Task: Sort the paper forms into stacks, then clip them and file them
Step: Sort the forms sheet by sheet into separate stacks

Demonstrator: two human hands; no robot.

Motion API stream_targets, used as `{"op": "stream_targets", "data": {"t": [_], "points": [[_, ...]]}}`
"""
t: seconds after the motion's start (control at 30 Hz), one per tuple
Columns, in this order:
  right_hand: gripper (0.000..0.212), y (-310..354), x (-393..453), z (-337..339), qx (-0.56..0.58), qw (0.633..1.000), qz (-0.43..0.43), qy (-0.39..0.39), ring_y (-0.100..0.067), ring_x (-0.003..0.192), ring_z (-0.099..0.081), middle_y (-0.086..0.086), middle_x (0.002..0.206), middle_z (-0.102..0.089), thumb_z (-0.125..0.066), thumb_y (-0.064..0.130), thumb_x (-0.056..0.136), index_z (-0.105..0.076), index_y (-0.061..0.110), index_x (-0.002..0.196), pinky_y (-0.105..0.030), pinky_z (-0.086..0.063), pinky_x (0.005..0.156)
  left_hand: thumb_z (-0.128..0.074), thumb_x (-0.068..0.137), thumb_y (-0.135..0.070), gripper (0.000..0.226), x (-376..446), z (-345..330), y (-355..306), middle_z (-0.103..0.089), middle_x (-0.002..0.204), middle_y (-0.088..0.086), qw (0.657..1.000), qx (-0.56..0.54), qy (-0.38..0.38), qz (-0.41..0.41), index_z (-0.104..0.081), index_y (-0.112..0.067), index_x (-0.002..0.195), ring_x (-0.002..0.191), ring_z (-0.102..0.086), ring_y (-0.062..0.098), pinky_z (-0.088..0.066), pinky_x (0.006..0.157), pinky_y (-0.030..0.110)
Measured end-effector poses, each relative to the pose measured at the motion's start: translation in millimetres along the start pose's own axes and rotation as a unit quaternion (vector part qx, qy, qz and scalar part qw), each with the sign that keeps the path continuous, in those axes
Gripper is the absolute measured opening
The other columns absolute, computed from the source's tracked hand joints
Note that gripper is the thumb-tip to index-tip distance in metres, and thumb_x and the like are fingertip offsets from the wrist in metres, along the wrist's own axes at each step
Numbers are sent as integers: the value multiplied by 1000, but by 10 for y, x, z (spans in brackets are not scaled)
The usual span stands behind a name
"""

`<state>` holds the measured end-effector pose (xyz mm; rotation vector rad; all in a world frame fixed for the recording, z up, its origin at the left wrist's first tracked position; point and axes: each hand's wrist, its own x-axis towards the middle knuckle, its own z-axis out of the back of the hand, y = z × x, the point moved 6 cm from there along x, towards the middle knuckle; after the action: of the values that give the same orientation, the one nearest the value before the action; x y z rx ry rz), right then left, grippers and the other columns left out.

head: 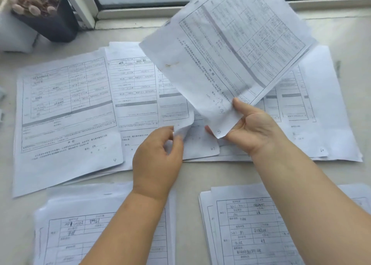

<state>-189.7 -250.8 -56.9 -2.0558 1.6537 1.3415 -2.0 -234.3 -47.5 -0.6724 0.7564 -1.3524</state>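
Two hands work over the counter (pixel 190 176). The right hand (pixel 251 130) pinches the bottom corner of a raised form (pixel 226 50), held tilted above the far row of sheets (pixel 66 108). The left hand (pixel 158 160) pinches the curled corner of a sheet (pixel 200 144) lying flat. Two nearer stacks (pixel 251 224) flank the forearms.

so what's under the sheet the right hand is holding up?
Under the raised sheet, held by the right hand, lie overlapping forms on the table. The left hand lifts a corner of one. Their upper parts are hidden.
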Motion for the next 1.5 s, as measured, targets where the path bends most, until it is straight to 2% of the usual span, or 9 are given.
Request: {"op": "stream_targets", "data": {"t": [0.17, 0.3, 0.5, 0.67, 0.83, 0.97, 1.27, 1.4, 1.5], "points": [[17, 2, 37, 22, -9, 1000, -7, -6, -26, 62, -73, -8, 81, -76, -46, 15, 100, -62, 11, 97, -57, -37, 101, -53, 81, -36, 35, 92, 55, 123, -37, 56, 2, 993, -93, 11, 69, -53, -4, 67, 55, -32, 16, -31, 53, 31], [18, -1, 34, 2, -3, 1000, -6, 12, -27, 65, -73, -9, 83, -76, -45, 14, 100, -62, 10, 98, -55, -41, 92, -61, 90, -26, 30, 109, 94, 108, -42, 53, -7, 996, -79, -10, 48, -53, -15, 64, 53, -36, 11, -33, 53, 26], [18, -24, 36, -19, 1, 1000, 1, 19, -27, 67, -74, -9, 86, -76, -45, 13, 99, -63, 9, 98, -53, -42, 90, -43, 89, -10, 24, 93, 113, -36, -52, 75, -12, 994, -56, -26, -91, -62, -23, 98, 70, -50, 10, -40, 65, 17], [21, -63, 93, 51, -5, 1000, -6, -2, -25, 67, -74, -7, 86, -76, -44, 17, 100, -64, 12, 98, -56, -38, 94, -62, 73, -49, 36, 39, -70, -29, -51, 95, -4, 970, 170, 42, -171, -62, -22, 96, 91, -50, 17, -41, 65, 25], [22, -58, 77, 41, 4, 1000, -11, -9, -23, 74, -71, -7, 86, -76, -44, 19, 100, -65, 13, 97, -52, -38, 93, -69, 73, -20, 32, 6, -114, -108, -53, 101, 4, 970, 162, 15, -182, -58, -15, 103, 88, -54, 26, -45, 62, 30], [23, -60, 63, 42, 7, 1000, -10, -7, -24, 73, -71, -9, 86, -76, -44, 17, 100, -65, 11, 94, -51, -42, 83, -57, 66, 4, 84, -48, -154, -125, -45, 129, 6, 970, 119, 62, -203, -31, -26, 140, 102, -51, 25, -50, 62, 36], [22, -74, 6, 11, 12, 1000, 8, -13, -26, 63, -73, -10, 81, -76, -44, 13, 100, -65, 7, 93, -50, -45, 78, -48, 75, 10, 82, 155, 162, 179, -22, 157, 12, 957, 283, 17, -55, -30, -20, 149, 144, -19, 31, -15, 118, 42], [20, 33, -92, 53, 2, 998, 56, -28, -24, 81, -74, -10, 93, -76, -47, 6, 98, -66, 6, 100, -43, -61, 70, -43, 85, 3, 51, 180, 518, 237, -64, 114, 7, 992, 87, -92, -4, -53, -10, 133, 102, -57, 27, -40, 85, 20], [19, 261, -260, 102, -152, 979, 122, -67, -16, 84, -74, -3, 96, -76, -51, 4, 96, -65, 10, 108, -35, -61, 69, -45, 96, -14, 23, 107, 786, 370, -55, 77, -6, 954, -89, -246, 148, -57, 0, 110, 76, -55, 19, -34, 62, 5]]}}
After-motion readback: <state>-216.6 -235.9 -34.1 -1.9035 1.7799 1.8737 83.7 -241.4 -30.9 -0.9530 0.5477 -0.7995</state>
